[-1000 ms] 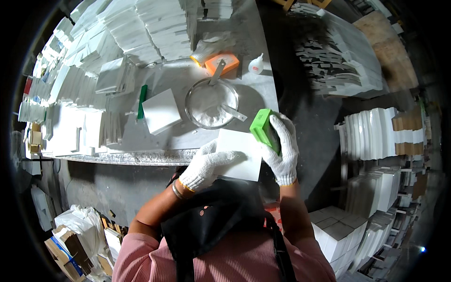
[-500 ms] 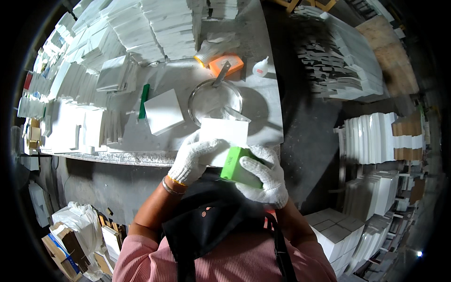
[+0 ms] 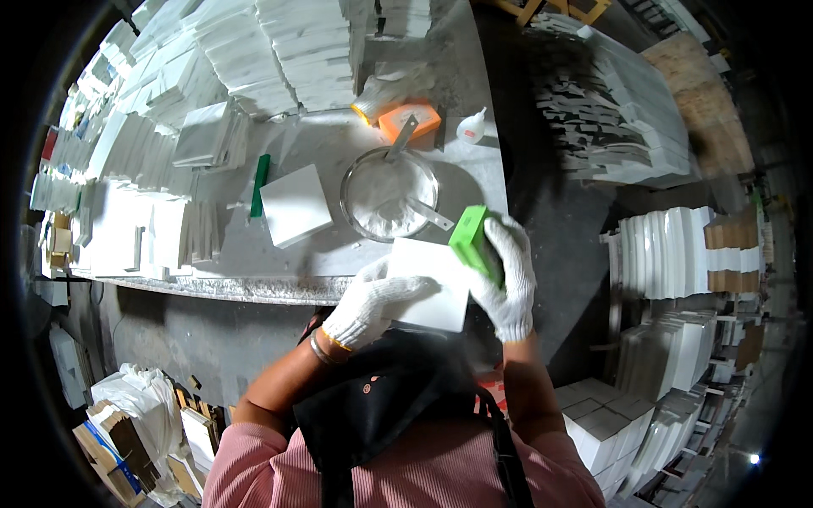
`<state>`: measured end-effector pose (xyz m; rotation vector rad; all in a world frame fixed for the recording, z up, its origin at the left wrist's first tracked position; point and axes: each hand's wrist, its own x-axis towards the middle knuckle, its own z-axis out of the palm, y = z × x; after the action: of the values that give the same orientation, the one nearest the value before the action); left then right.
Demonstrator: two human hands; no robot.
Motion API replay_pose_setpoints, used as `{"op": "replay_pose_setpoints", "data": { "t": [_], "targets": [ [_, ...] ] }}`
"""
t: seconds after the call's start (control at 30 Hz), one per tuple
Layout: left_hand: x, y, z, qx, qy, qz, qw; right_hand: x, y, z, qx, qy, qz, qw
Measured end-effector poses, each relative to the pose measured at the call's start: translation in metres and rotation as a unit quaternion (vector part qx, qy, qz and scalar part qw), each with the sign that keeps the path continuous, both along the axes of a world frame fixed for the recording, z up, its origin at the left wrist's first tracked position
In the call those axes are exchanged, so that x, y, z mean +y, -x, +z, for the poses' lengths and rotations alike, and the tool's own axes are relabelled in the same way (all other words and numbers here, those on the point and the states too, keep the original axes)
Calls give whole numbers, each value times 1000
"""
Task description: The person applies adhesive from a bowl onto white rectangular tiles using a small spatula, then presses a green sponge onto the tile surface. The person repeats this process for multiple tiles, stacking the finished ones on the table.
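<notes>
Over the table's front edge, my gloved left hand (image 3: 368, 300) grips a square white tile (image 3: 445, 296) by its left side, thumb on top. My gloved right hand (image 3: 508, 284) is closed around a green rectangular block (image 3: 471, 237), held at the tile's upper right corner. Whether the block touches the tile I cannot tell. Just beyond stands a round metal bowl (image 3: 345, 207) of white powdery material, with one metal scraper (image 3: 403, 138) at its far rim and another (image 3: 432, 215) across its near rim. To its left lies another white tile (image 3: 295, 206).
A green strip (image 3: 260, 184) lies left of the loose tile. Behind the bowl are an orange block (image 3: 411, 123), a glove (image 3: 385, 93) and a white squeeze bottle (image 3: 471, 127). Stacked white tiles (image 3: 288, 55) fill the table's back left. More stacks (image 3: 669, 245) stand on the right.
My right hand has swung forward and right with the green block, away from over the tile. The tile has come nearer and slightly right in my left hand, uncovering more of the bowl.
</notes>
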<state>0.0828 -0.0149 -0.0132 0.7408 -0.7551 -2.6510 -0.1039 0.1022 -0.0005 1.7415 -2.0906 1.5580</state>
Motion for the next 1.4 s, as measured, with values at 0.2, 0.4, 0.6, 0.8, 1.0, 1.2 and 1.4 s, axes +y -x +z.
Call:
{"op": "replay_pose_setpoints", "data": {
  "t": [0.2, 0.4, 0.6, 0.8, 1.0, 1.2, 1.4],
  "targets": [
    [-19, -4, 7, -7, 13, 15, 1000, 2, -15, -6, 65, -7, 40, 997],
    [-9, -5, 7, -5, 17, 3, 1000, -47, 49, -24, -129, -47, -82, 987],
    [-14, -11, 3, -1, 53, 20, 998, -42, 43, -22, 5, -99, -106, 989],
    [-13, -6, -4, 6, 69, 2, 998, -16, 12, 1, -335, -106, 46, 935],
    [-9, -7, 0, -11, 59, 2, 998, 19, -21, -27, -538, -170, 35, 825],
    [-8, -8, -3, 5, 89, -5, 996, 55, -33, -5, -572, -253, 34, 779],
    [0, -9, -6, 29, 53, -22, 998, 39, -29, 0, -532, -196, 1, 824]
  ]
}}
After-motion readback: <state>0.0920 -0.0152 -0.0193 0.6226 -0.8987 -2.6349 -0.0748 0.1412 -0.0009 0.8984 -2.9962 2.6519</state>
